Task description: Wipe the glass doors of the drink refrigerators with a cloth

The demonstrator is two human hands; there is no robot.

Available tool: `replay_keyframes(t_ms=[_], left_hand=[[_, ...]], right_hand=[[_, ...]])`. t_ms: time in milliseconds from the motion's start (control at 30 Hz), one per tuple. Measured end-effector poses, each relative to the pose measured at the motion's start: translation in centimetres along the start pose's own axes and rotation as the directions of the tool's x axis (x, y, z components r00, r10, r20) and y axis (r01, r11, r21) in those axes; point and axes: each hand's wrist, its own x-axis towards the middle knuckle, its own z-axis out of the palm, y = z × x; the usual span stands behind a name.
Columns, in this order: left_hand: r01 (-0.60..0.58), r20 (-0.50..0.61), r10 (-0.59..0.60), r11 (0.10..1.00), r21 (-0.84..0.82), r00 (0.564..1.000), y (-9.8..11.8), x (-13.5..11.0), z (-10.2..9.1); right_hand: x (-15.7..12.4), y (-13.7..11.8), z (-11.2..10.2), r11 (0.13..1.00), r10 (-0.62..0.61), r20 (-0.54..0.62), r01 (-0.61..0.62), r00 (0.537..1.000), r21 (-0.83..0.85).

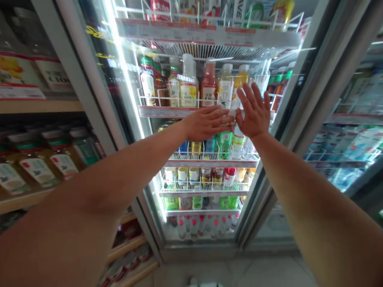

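Both arms reach forward to a lit drinks fridge (pixel 203 249). My left hand (pixel 208 123) lies flat with its fingers stretched to the right, holding nothing. My right hand (pixel 254 111) is raised beside it, palm forward and fingers spread, also holding nothing. The fingertips of the left come close to the right thumb; whether they touch, I cannot tell. Behind the hands stand a red juice bottle (pixel 208 85), a pale yellow drink bottle (pixel 188 87) and an orange drink bottle (pixel 241 77). A green bottle (pixel 225 145) shows below them. Contact with the fridge front is unclear.
Wooden shelves with bottles (pixel 37 163) stand at the left. Metal door frames (pixel 311 91) run down the right side, with another stocked fridge section (pixel 344 139) beyond. Small red-capped bottles (pixel 194 227) fill the lowest shelf, above a tiled floor (pixel 251 273).
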Motion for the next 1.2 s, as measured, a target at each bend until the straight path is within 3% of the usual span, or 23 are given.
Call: replay_keyframes(t_ms=[100, 200, 300, 533, 833, 1067, 1200], left_hand=[[-0.014, 0.055, 0.015, 1.000, -0.020, 0.998, -1.0, 0.2, 0.0], [0.162, 0.015, -0.162, 0.987, -0.004, 0.987, -2.0, 0.8, 0.0], [0.275, -0.051, -0.275, 0.961, 0.000, 0.960, -1.2, 1.3, 0.4], [0.196, -0.061, -0.194, 0.979, 0.046, 0.979, 1.0, 1.1, 1.3], [0.256, 0.010, -0.256, 0.967, -0.009, 0.967, 1.3, 1.6, 0.5], [0.327, -0.076, -0.341, 0.933, -0.152, 0.937, 1.6, 1.9, -0.2], [0.329, -0.050, -0.339, 0.933, -0.149, 0.939, 1.8, 2.2, -0.2]], right_hand=[[-0.1, 0.1, 0.1, 1.000, -0.008, -0.017, 0.008, 1.000, -0.015], [-0.1, 0.0, 0.1, 1.000, -0.010, -0.021, 0.010, 1.000, -0.016], [0.0, 0.0, 0.0, 1.000, 0.006, -0.018, -0.006, 1.000, -0.001], [0.1, 0.1, -0.1, 0.999, 0.013, 0.016, -0.014, 1.000, 0.037], [-0.2, 0.2, -0.1, 0.999, 0.002, -0.009, -0.001, 1.000, 0.045], [-0.3, 0.3, -0.4, 0.999, -0.034, 0.022, 0.033, 0.999, 0.016], [-0.2, 0.2, -0.5, 1.000, -0.011, 0.045, 0.010, 0.999, 0.024]])
